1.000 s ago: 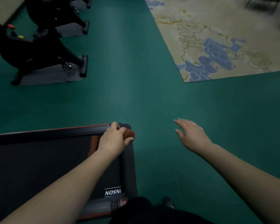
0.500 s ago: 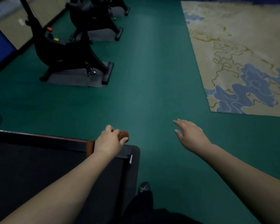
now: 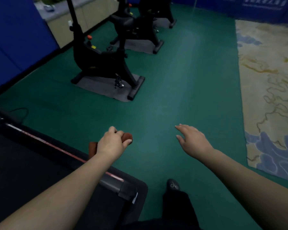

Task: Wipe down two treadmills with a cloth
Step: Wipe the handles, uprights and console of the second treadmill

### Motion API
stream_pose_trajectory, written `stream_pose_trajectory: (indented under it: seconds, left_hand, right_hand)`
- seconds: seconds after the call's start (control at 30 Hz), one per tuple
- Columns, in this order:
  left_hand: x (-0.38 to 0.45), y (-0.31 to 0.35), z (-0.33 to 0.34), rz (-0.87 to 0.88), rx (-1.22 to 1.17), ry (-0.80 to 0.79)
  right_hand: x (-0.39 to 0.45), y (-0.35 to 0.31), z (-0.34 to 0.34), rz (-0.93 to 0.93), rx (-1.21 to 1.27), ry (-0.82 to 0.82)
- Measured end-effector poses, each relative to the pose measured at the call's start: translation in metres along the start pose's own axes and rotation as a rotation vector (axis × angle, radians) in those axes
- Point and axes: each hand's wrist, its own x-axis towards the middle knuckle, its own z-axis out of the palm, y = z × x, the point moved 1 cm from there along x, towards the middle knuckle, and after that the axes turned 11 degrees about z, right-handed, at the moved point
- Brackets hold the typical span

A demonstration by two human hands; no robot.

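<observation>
Left hand (image 3: pixel 112 143) clenched around a brown cloth (image 3: pixel 127 137), fingers curled over the top and thumb below. Cloth bunched, rust-brown, soft-looking; one rounded end visible past the fingers, another flat piece visible behind the wrist, middle part covered by the hand. Held just above the far side rail of the treadmill (image 3: pixel 60 165), at the edge toward the green floor (image 3: pixel 181 97); contact with the rail impossible to judge. Right hand (image 3: pixel 192 141) released, fingers straight and a little spread, palm down, over the floor and well apart from the cloth, nothing in it.

Treadmill black, with a thin red stripe along the rail and a grey end cap at the rounded corner. Only this corner and part of the dark belt visible, the rest cut off by the left and bottom edges; small white label near the corner too blurred to read. Second treadmill not to be made out. Two black exercise bikes (image 3: pixel 105 63) on grey mats farther back, upper parts cut off. Patterned carpet (image 3: pixel 269 97) at right. Dark shoe (image 3: pixel 173 185) and trouser leg below.
</observation>
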Motion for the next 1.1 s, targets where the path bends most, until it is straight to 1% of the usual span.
stream_pose_trajectory:
  seconds: [0.23,0.37,0.47,0.6,0.77,0.97,1.1]
  left_hand:
    - [0.086,-0.007,-0.024,-0.264,-0.037,0.08]
    - [0.112,-0.025,-0.044,-0.408,-0.065,0.147]
    - [0.123,-0.048,-0.057,-0.5,-0.09,0.208]
    - [0.14,-0.096,-0.075,-0.587,-0.108,0.272]
    - [0.168,-0.17,-0.101,-0.669,-0.14,0.341]
    - [0.187,-0.244,-0.138,-0.716,-0.123,0.42]
    - [0.182,-0.288,-0.154,-0.809,-0.137,0.485]
  right_hand:
    - [0.156,-0.035,-0.043,-0.279,-0.085,-0.027]
    - [0.217,-0.075,-0.053,-0.466,-0.146,-0.05]
    - [0.256,-0.117,-0.053,-0.554,-0.148,-0.07]
    - [0.305,-0.185,-0.051,-0.656,-0.159,-0.083]
    - [0.362,-0.271,-0.057,-0.723,-0.175,-0.059]
    - [0.403,-0.374,-0.061,-0.814,-0.158,-0.052]
    - [0.42,-0.44,-0.049,-0.88,-0.152,-0.088]
